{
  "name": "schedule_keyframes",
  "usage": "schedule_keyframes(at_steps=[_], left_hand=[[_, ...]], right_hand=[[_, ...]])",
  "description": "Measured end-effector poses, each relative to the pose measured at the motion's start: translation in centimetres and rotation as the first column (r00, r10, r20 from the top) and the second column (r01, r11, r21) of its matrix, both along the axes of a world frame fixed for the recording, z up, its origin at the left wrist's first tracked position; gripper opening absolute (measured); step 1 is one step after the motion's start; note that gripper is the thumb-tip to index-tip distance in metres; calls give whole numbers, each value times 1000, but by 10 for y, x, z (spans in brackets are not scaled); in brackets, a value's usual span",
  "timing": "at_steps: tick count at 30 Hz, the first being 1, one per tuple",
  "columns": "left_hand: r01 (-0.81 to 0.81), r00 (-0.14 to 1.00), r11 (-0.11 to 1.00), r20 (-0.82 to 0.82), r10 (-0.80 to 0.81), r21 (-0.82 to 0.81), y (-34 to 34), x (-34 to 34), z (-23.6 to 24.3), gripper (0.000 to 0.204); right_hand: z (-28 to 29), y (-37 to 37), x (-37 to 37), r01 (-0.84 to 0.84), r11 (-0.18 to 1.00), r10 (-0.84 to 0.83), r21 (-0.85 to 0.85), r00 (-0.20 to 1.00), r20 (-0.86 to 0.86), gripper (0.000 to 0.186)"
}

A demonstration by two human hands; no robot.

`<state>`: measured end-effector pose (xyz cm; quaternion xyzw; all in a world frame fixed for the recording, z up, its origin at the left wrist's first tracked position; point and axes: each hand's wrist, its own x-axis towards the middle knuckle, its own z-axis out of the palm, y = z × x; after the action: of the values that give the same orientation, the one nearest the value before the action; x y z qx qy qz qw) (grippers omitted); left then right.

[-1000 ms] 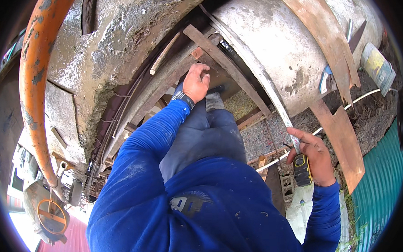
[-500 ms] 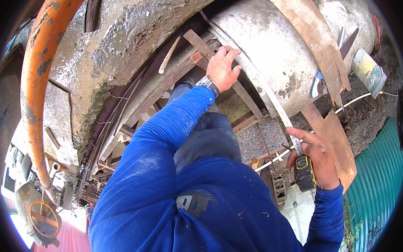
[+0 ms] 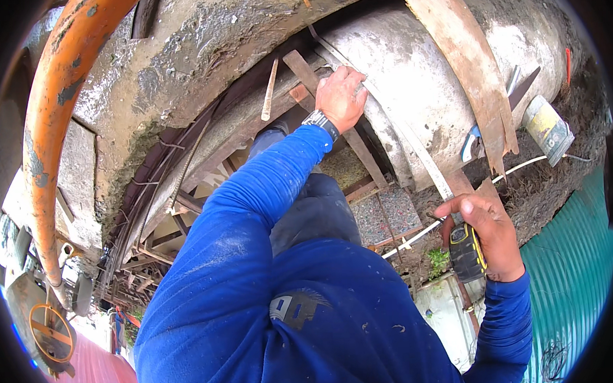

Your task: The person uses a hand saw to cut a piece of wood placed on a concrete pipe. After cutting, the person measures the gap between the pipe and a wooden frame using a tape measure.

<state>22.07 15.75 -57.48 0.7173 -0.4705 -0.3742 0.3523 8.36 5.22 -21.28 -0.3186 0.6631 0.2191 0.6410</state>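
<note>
My right hand [image 3: 476, 229] grips a black-and-yellow tape measure [image 3: 467, 257]. Its long pale blade [image 3: 420, 150] runs up and leftward over the rim of a large grey concrete cylinder [image 3: 431, 92]. Higher up, my left hand [image 3: 340, 99] has its fingers bent over that blade, beside a crossed wooden batten [image 3: 363, 157]. A thin light rod [image 3: 271, 85] lies just left of that hand. The blade's far part passes beyond my fingers toward the dark gap above.
An orange painted tube [image 3: 52, 146] arches along the left beside rough concrete [image 3: 147, 69]. A broken plywood strip [image 3: 471, 78], blue-handled saw [image 3: 469, 142] and dirty container [image 3: 547, 129] are at right, above green corrugated sheeting [image 3: 565, 263]. My legs [image 3: 307, 212] are among timber framing [image 3: 211, 161].
My left hand has moved up and right from the timber onto the tape blade. My right hand has shifted slightly rightward with the tape measure, its forefinger more bent. The view has shifted slightly.
</note>
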Motion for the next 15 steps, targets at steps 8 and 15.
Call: schedule_keyframes(at_steps=[8, 15], left_hand=[[-9, 1000, 998, -11, 10, 66, -7, 8, -3, 27], [-23, 1000, 995, -16, 24, 93, -11, 12, -7, 26]], right_hand=[[-5, -19, 24, -102, 994, 103, -41, 994, 42, 52], [-8, -35, 41, -117, 993, 116, 25, 993, 38, 51]])
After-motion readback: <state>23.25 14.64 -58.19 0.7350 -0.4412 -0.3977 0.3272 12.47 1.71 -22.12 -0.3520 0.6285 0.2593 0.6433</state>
